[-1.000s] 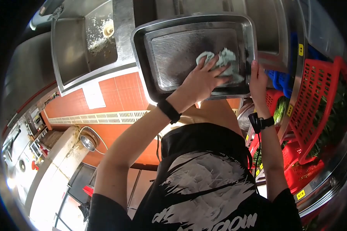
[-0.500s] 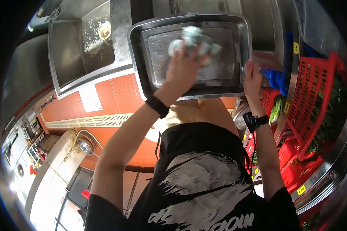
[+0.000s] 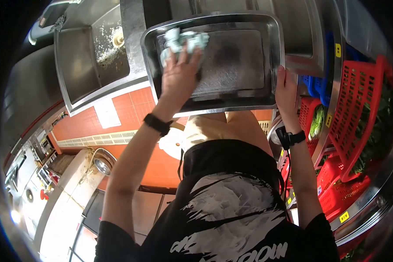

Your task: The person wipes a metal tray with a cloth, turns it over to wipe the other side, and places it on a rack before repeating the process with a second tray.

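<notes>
pressing at ten o'clock on the tray (image 3: 236, 61), left hand (image 3: 179, 77) fingers bunched on the cloth (image 3: 183, 40) — right hand (image 3: 286, 89) clamps the three o'clock rim; a hard push could wrench it loose.

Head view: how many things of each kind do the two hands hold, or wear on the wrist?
Metal tray, rim gripped by the right hand: 1
Cloth, under the left hand: 1
Black wristbands, left and right: 2
Total: 4

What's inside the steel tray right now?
A crumpled pale cloth under the left hand, in one corner of the steel tray. The metal beneath both is hidden.
</notes>
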